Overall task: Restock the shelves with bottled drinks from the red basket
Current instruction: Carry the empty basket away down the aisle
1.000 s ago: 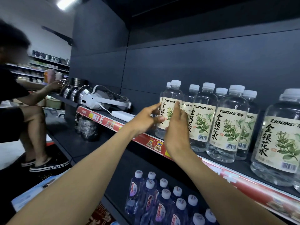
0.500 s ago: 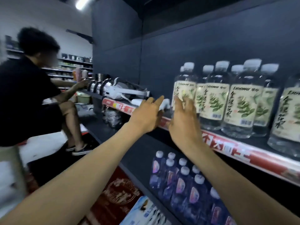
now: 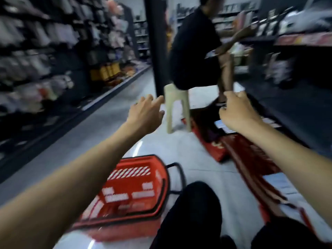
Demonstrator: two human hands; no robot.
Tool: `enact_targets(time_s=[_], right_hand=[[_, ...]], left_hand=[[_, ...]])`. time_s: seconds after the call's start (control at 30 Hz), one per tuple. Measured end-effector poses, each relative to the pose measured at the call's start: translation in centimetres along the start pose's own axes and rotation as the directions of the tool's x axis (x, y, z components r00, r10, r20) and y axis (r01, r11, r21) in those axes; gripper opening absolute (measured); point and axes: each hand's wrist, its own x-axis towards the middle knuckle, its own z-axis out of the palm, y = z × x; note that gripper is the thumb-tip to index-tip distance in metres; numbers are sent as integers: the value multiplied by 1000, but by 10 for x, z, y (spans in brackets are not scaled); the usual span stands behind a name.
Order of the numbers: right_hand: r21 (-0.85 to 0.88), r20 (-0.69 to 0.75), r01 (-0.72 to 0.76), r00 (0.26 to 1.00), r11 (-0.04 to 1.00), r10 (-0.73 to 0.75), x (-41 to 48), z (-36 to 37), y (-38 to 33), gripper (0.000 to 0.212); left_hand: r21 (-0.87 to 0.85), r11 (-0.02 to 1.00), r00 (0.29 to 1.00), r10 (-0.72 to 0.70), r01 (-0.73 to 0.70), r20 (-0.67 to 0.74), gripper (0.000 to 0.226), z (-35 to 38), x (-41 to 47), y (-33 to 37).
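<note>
The whole view is smeared by motion, so fine detail is lost. A red basket (image 3: 136, 187) of moulded plastic lies on the pale, glossy floor (image 3: 203, 159) at about 6 o'clock in the view, its walls pierced with slots and marked with white striped and block patches; a thin black handle loop (image 3: 177, 178) curves off its 3 o'clock side. Whether any bottles remain inside cannot be told through the blur. Dark-clad knees (image 3: 194, 212) of the wearer sit just beside it at 5 o'clock.

Both bare forearms stretch forward, well above the basket. The left hand (image 3: 145, 114) is at 11 o'clock of centre, back upward, fingers spread apart and holding nothing. The right hand (image 3: 235, 112) at 1 o'clock is loosely curled, knuckles up, with nothing visible in it.

Between the hands stands a beige plastic stool (image 3: 177, 106) with splayed, rounded legs, and a person in black clothes (image 3: 194, 47) sits on it at 12 o'clock. Flat red packaging (image 3: 248, 159) lies on the floor at 3 o'clock, against the dark shelving (image 3: 294, 97) on that side. Blurred stocked racks (image 3: 45, 51) fill 9 to 11 o'clock.
</note>
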Motion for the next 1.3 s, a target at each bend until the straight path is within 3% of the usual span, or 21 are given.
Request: enact_targets(time_s=[0.13, 0.37, 0.53, 0.63, 0.7, 0.8, 0.87, 0.97, 1.07, 1.17, 1.3], right_hand=[[35, 210, 38, 977, 999, -44, -17, 74, -50, 48], [51, 461, 1, 887, 999, -24, -45, 190, -70, 57], [-19, 720, 42, 693, 999, -16, -45, 288, -71, 73], [-77, 847, 83, 532, 994, 21, -43, 354, -66, 85], [-100, 860, 94, 509, 991, 38, -36, 395, -61, 87], [-57, 782, 97, 623, 994, -16, 6, 436, -66, 81], [-1, 756, 76, 653, 997, -49, 40, 461, -69, 75], [53, 708, 56, 702, 997, -77, 79, 505, -61, 69], [38, 719, 58, 692, 998, -68, 88, 520, -60, 67], [24, 783, 44, 620, 999, -46, 95, 511, -71, 67], [17, 848, 18, 529, 1000, -24, 107, 442, -93, 68]], left_hand=[[132, 953, 950, -288, 272, 122, 52, 20, -108, -118], [253, 785, 714, -620, 566, 327, 56, 90, -212, -220], [290, 564, 423, -799, 773, 427, 67, 166, -248, -283], [331, 494, 307, -822, 804, 480, 62, 215, -244, -297], [412, 522, 327, -827, 746, 457, 58, 250, -237, -300], [530, 546, 436, -838, 648, 330, 56, 295, -221, -333], [558, 532, 441, -845, 637, 303, 50, 320, -206, -368], [567, 513, 397, -858, 645, 324, 44, 347, -171, -411], [573, 517, 383, -856, 636, 348, 46, 356, -160, -422], [495, 460, 267, -871, 737, 412, 48, 333, -169, -400], [458, 355, 136, -885, 815, 445, 48, 245, -163, -355]])
